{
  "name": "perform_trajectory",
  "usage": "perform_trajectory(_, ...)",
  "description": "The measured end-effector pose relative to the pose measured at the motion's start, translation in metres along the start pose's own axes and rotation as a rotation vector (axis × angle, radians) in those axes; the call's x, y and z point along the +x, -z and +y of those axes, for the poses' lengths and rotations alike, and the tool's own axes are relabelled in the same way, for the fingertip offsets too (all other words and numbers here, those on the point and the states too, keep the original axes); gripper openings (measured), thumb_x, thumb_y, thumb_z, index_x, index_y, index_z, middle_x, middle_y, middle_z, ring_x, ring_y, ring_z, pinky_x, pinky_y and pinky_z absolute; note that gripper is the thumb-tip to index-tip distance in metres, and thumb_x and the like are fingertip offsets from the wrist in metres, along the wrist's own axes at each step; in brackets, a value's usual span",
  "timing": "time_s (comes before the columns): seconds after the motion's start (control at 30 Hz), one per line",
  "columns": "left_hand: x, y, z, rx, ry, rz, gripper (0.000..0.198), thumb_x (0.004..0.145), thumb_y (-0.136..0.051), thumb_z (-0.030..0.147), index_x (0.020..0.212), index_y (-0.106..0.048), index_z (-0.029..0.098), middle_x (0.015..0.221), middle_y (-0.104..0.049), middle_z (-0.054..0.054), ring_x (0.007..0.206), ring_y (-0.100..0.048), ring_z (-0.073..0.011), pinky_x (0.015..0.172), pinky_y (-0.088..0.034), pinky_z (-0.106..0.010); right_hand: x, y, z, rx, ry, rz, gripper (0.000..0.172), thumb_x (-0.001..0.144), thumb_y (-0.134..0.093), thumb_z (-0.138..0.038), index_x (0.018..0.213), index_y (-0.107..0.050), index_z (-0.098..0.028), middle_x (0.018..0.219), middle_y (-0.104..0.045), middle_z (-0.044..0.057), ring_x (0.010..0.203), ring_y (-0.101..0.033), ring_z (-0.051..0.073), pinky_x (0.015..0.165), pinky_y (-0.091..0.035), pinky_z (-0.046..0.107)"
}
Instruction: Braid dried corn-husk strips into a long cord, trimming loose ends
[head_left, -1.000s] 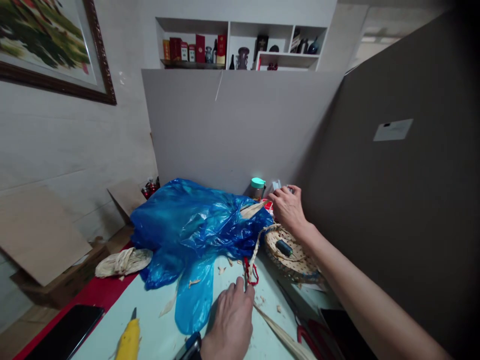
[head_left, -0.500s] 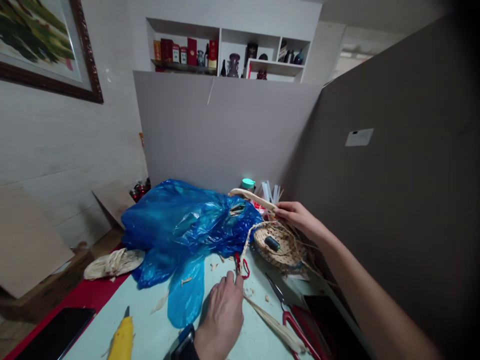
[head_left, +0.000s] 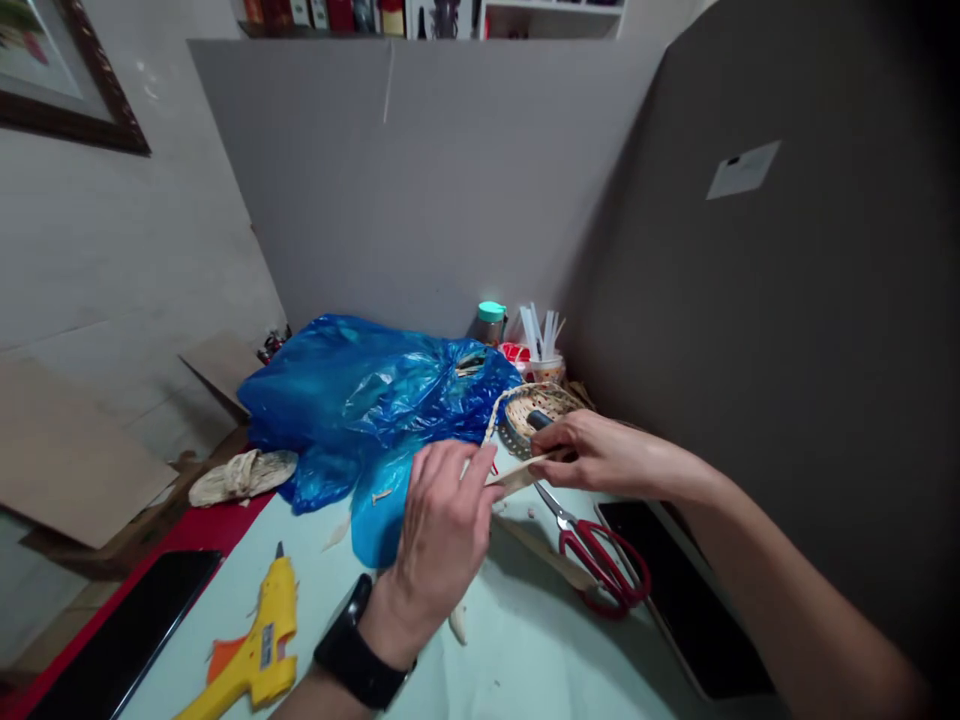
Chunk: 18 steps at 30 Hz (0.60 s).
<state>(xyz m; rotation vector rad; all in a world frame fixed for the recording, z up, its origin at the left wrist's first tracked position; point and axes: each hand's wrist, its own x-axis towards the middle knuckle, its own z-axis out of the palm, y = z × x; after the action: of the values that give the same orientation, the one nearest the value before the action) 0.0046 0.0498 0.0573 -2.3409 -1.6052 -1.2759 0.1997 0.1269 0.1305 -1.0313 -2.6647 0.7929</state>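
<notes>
My left hand [head_left: 442, 525] and my right hand [head_left: 592, 452] are raised over the pale green table top [head_left: 510, 650], both pinching the same pale husk strip [head_left: 517, 473] that runs between them. A black watch sits on my left wrist. Just behind the strip lies a small woven basket [head_left: 536, 408] with a dark cylinder in it and a braided cord coming off its rim. Red-handled scissors [head_left: 600, 555] lie under my right hand.
A crumpled blue plastic bag [head_left: 367, 400] fills the table's far left. A yellow glue gun [head_left: 262, 645] and a dark phone [head_left: 120, 640] lie at the near left, a dark tablet [head_left: 675, 590] at the right. Grey partition boards close the back and right. A green-capped jar [head_left: 489, 322] and cup of sticks stand behind.
My right hand has drawn the husk strip back from the far corner toward me. My left hand lifted off the table and took the strip's other end. The view tilted down.
</notes>
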Motion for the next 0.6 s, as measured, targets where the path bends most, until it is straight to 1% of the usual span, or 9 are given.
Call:
perform_trajectory(0.07, 0.001, -0.005, -0.004, -0.150, 0.124, -0.134, 0.018, 0.087, -0.050, 0.016, 0.086, -0.067, 0.019, 0.081, -0.064, -0.003, 0.079, -0.056, -0.0177, 0.074, -0.041, -0.030, -0.006, -0.004, -0.003, 0.099, -0.019, 0.148, 0.020, 0.080, -0.056, -0.031, 0.067, -0.057, -0.017, 0.058, -0.042, -0.004, 0.053, -0.035, 0.009, 0.048, -0.026, 0.022)
perform_trajectory(0.13, 0.002, -0.011, -0.008, -0.343, 0.310, -0.163, 0.017, 0.085, -0.052, 0.018, 0.073, -0.064, 0.017, 0.072, -0.062, -0.001, 0.071, -0.056, -0.0154, 0.067, -0.040, -0.027, -0.011, -0.009, -0.002, 0.273, -0.078, 0.415, 0.021, 0.081, -0.058, -0.038, 0.083, -0.060, -0.017, 0.065, -0.048, -0.002, 0.057, -0.041, 0.011, 0.049, -0.030, 0.022)
perform_trajectory(0.2, 0.003, -0.016, -0.010, -0.618, 0.488, -0.149, 0.008, 0.080, -0.057, 0.022, 0.076, -0.060, 0.017, 0.073, -0.063, -0.001, 0.071, -0.058, -0.0157, 0.066, -0.042, -0.026, -0.013, -0.020, 0.000, 0.411, -0.132, 0.622, 0.029, 0.082, -0.058, -0.044, 0.094, -0.059, -0.018, 0.071, -0.053, 0.000, 0.060, -0.046, 0.013, 0.051, -0.034, 0.022)
perform_trajectory(0.23, 0.003, -0.019, -0.010, -0.774, 0.558, -0.150, 0.007, 0.078, -0.059, 0.023, 0.080, -0.058, 0.017, 0.075, -0.064, -0.001, 0.071, -0.059, -0.0158, 0.066, -0.044, -0.026, -0.012, -0.027, 0.001, 0.453, -0.142, 0.645, 0.031, 0.082, -0.058, -0.045, 0.097, -0.059, -0.018, 0.076, -0.056, 0.002, 0.064, -0.048, 0.014, 0.053, -0.037, 0.023)
perform_trajectory(0.27, 0.002, -0.022, -0.009, -0.915, 0.612, -0.163, 0.012, 0.076, -0.061, 0.024, 0.085, -0.056, 0.017, 0.077, -0.065, -0.001, 0.071, -0.060, -0.0159, 0.066, -0.045, -0.026, -0.012, -0.037, 0.001, 0.478, -0.143, 0.623, 0.031, 0.082, -0.058, -0.045, 0.097, -0.059, -0.018, 0.080, -0.058, 0.003, 0.068, -0.051, 0.015, 0.056, -0.039, 0.023)
perform_trajectory(0.3, 0.001, -0.024, -0.007, -1.024, 0.652, -0.185, 0.019, 0.075, -0.063, 0.025, 0.089, -0.053, 0.017, 0.078, -0.065, -0.001, 0.070, -0.061, -0.0158, 0.065, -0.046, -0.025, -0.010, -0.048, 0.002, 0.499, -0.125, 0.551, 0.030, 0.082, -0.058, -0.044, 0.097, -0.059, -0.018, 0.087, -0.061, 0.005, 0.075, -0.054, 0.016, 0.062, -0.041, 0.024)
perform_trajectory(0.37, -0.001, -0.029, -0.004, -1.125, 0.690, -0.244, 0.026, 0.074, -0.065, 0.028, 0.093, -0.051, 0.017, 0.075, -0.064, -0.001, 0.065, -0.060, -0.0148, 0.061, -0.046, -0.025, -0.007, -0.071, 0.002, 0.534, -0.092, 0.447, 0.027, 0.084, -0.057, -0.042, 0.094, -0.059, -0.017, 0.087, -0.061, 0.004, 0.079, -0.055, 0.017, 0.067, -0.042, 0.025)
perform_trajectory(0.47, -0.005, -0.033, -0.001, -1.126, 0.674, -0.286, 0.022, 0.078, -0.062, 0.031, 0.091, -0.054, 0.016, 0.075, -0.062, -0.001, 0.066, -0.058, -0.0134, 0.063, -0.045, -0.024, -0.004, -0.095, 0.007, 0.611, -0.071, 0.443, 0.027, 0.088, -0.052, -0.042, 0.084, -0.056, -0.016, 0.078, -0.057, 0.001, 0.070, -0.050, 0.014, 0.063, -0.039, 0.023)
perform_trajectory(0.6, -0.006, -0.033, -0.004, -0.978, 0.659, -0.266, 0.018, 0.080, -0.060, 0.031, 0.078, -0.059, 0.014, 0.076, -0.061, -0.001, 0.071, -0.055, -0.0127, 0.065, -0.042, -0.022, -0.007, -0.099, 0.016, 0.663, -0.124, 0.400, 0.028, 0.086, -0.054, -0.041, 0.078, -0.053, -0.015, 0.069, -0.046, -0.002, 0.063, -0.042, 0.011, 0.056, -0.034, 0.021)
